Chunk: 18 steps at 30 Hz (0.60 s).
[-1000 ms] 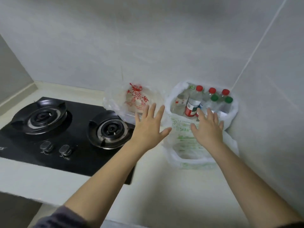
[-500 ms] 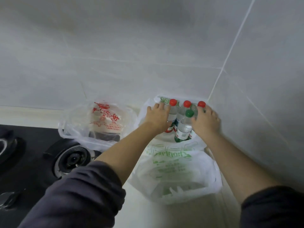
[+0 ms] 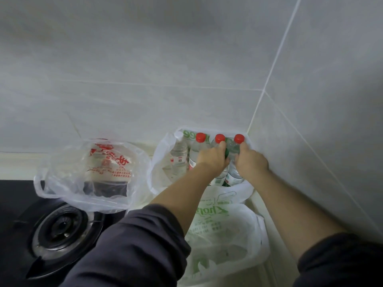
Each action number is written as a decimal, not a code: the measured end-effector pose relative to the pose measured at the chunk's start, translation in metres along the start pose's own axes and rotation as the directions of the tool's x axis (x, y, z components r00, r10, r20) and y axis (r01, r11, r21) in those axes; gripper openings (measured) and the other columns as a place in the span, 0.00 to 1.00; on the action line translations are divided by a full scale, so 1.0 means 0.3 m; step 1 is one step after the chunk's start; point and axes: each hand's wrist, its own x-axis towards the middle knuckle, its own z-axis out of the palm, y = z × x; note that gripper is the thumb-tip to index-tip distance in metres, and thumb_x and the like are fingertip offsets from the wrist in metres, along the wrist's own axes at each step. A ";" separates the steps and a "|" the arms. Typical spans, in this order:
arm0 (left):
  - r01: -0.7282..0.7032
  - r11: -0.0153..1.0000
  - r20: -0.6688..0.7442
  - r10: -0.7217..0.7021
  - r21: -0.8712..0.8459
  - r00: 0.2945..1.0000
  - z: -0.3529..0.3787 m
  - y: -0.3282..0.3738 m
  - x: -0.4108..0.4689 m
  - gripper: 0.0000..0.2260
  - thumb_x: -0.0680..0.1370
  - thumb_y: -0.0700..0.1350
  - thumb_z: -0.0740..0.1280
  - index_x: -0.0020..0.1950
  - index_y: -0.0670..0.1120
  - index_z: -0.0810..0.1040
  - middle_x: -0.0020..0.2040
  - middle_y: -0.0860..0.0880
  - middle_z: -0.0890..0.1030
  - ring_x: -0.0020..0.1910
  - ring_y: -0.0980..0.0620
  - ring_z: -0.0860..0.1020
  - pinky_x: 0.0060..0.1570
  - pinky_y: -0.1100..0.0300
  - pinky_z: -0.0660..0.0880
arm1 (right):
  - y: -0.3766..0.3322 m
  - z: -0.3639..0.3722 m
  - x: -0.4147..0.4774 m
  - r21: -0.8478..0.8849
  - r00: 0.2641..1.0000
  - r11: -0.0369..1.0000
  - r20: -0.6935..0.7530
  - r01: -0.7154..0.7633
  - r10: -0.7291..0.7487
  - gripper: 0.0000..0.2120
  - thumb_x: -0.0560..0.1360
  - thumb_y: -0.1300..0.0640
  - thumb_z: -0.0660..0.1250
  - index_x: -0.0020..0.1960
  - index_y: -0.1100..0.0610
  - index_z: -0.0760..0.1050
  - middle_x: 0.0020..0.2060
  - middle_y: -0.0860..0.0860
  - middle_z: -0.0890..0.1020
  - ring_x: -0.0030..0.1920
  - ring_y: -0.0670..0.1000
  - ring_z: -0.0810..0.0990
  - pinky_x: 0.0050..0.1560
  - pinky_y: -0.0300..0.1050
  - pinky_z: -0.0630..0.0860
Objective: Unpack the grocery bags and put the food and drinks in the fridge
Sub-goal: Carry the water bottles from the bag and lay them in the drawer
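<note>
**Inspector:** Where are the task's goods sitting?

**Assistant:** The white bag with green print (image 3: 219, 224) is standing open on the tabletop (image 3: 18, 166), at lower right of the frame. It is pressing into the corner of the tiled wall (image 3: 145, 79). Water bottles are standing upright inside it, at centre right.

**Inspector:** Itemise them.

**Assistant:** Three red caps are showing in a row along the bag's far rim: the left red-capped bottle (image 3: 200, 137), the middle red-capped bottle (image 3: 220, 139) and the right red-capped bottle (image 3: 239, 139). A clear-capped bottle (image 3: 179, 151) is standing just left of them. A green cap (image 3: 227, 155) is showing between the two hands. Green-labelled bottles are showing below the hands; I cannot tell how many.

**Inspector:** Left hand?

**Assistant:** The left hand (image 3: 211, 160) is reaching into the bag. Its fingers (image 3: 222, 145) are curling round the neck of the middle red-capped bottle, just under the cap.

**Inspector:** Right hand?

**Assistant:** The right hand (image 3: 251, 162) is lying just beside the left. Its fingers (image 3: 243, 146) are closing round the right red-capped bottle below its cap. Both bottles are sitting inside the bag.

**Inspector:** Surroundings?

**Assistant:** A clear bag with red print (image 3: 93, 172) is sitting at centre left, overlapping the black hob (image 3: 12, 204). Something dark is lying in its bottom, and I cannot make out what. A burner (image 3: 62, 224) is showing at lower left. Dark sleeves (image 3: 134, 245) are covering both arms along the bottom edge.
</note>
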 end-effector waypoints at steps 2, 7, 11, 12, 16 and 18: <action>0.022 0.999 -0.006 -0.022 -0.046 1.000 0.009 -0.001 -0.001 0.15 0.83 0.52 0.56 0.65 0.44 0.63 0.47 0.45 0.80 0.38 0.45 0.73 0.34 0.56 0.66 | -0.004 0.001 -0.002 0.007 1.000 1.000 -0.009 -0.009 0.009 0.17 0.81 0.55 0.55 0.69 0.57 0.63 0.56 0.59 0.80 0.54 0.61 0.79 0.42 0.46 0.67; 0.101 0.974 -0.012 -0.106 -0.203 0.994 0.024 -0.024 -0.031 0.16 0.83 0.52 0.57 0.65 0.44 0.63 0.50 0.43 0.80 0.42 0.43 0.77 0.33 0.55 0.67 | -0.006 0.000 -0.033 0.211 0.991 0.969 -0.012 -0.130 0.136 0.18 0.80 0.50 0.59 0.65 0.60 0.66 0.56 0.60 0.79 0.56 0.63 0.78 0.46 0.50 0.71; 0.181 0.882 -0.055 -0.227 -0.436 0.972 -0.022 -0.073 -0.102 0.12 0.79 0.49 0.63 0.57 0.45 0.67 0.40 0.49 0.74 0.45 0.43 0.79 0.37 0.54 0.72 | -0.043 -0.038 -0.096 0.498 0.977 0.855 -0.060 -0.147 0.203 0.15 0.75 0.51 0.66 0.55 0.60 0.73 0.49 0.57 0.81 0.50 0.60 0.78 0.41 0.46 0.72; 0.174 0.861 -0.104 -0.252 -0.478 0.962 -0.050 -0.085 -0.122 0.11 0.78 0.50 0.64 0.54 0.46 0.67 0.39 0.49 0.74 0.43 0.44 0.79 0.36 0.55 0.72 | -0.068 -0.066 -0.114 0.555 0.975 0.824 -0.093 -0.117 0.202 0.13 0.75 0.52 0.67 0.53 0.60 0.74 0.46 0.55 0.80 0.47 0.59 0.77 0.38 0.44 0.69; 0.133 0.837 -0.329 -0.349 -0.531 0.878 -0.251 -0.126 -0.229 0.14 0.73 0.52 0.68 0.48 0.45 0.69 0.38 0.47 0.77 0.38 0.44 0.76 0.34 0.55 0.72 | -0.180 -0.221 -0.172 0.679 0.965 0.734 -0.199 0.012 0.169 0.10 0.71 0.52 0.70 0.49 0.56 0.77 0.43 0.52 0.81 0.45 0.57 0.79 0.40 0.47 0.75; 0.104 0.841 -0.415 -0.365 -0.531 0.833 -0.372 -0.158 -0.309 0.13 0.71 0.50 0.68 0.48 0.44 0.71 0.37 0.47 0.78 0.38 0.44 0.76 0.34 0.55 0.72 | -0.242 -0.309 -0.212 0.665 0.961 0.739 -0.259 0.104 0.099 0.09 0.70 0.51 0.69 0.47 0.54 0.77 0.41 0.50 0.81 0.43 0.55 0.79 0.42 0.48 0.76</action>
